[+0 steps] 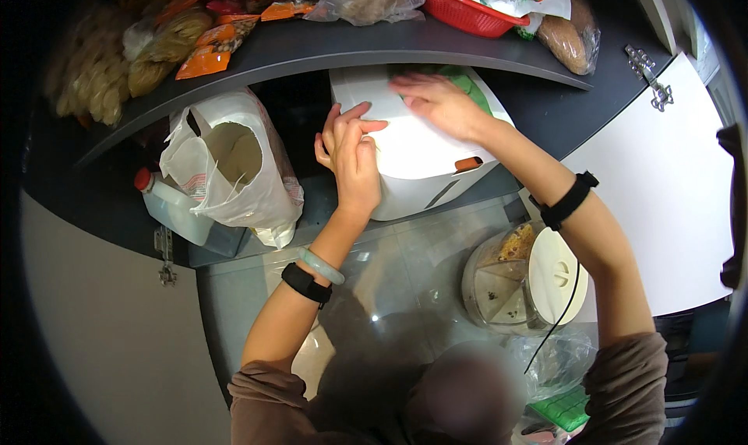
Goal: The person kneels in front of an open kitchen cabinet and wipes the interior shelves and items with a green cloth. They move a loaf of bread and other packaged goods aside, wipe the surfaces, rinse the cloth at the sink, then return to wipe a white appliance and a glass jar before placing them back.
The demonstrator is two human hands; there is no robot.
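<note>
A white box-shaped container [409, 153] with an orange-brown tab sits on the cabinet's lower level, under the shelf. Along its left edge is my left hand [353, 153], fingers spread and nothing held. Above the container's top my right hand [438, 103] is blurred, fingers extended, holding nothing; whether it touches the top I cannot tell. Green material [470, 89] lies at the container's back right, partly behind that hand. Left of the container stands a torn-open white bag [274, 176], with a clear jug [181, 211] with a red cap beside it.
Packaged foods [213, 48] and a red plastic basket [461, 14] stand on the shelf [350, 56] above. White cabinet doors [660, 200] hang open on both sides. A round divided food container [497, 287] with a cream lid and a clear plastic bag [552, 360] are on the floor.
</note>
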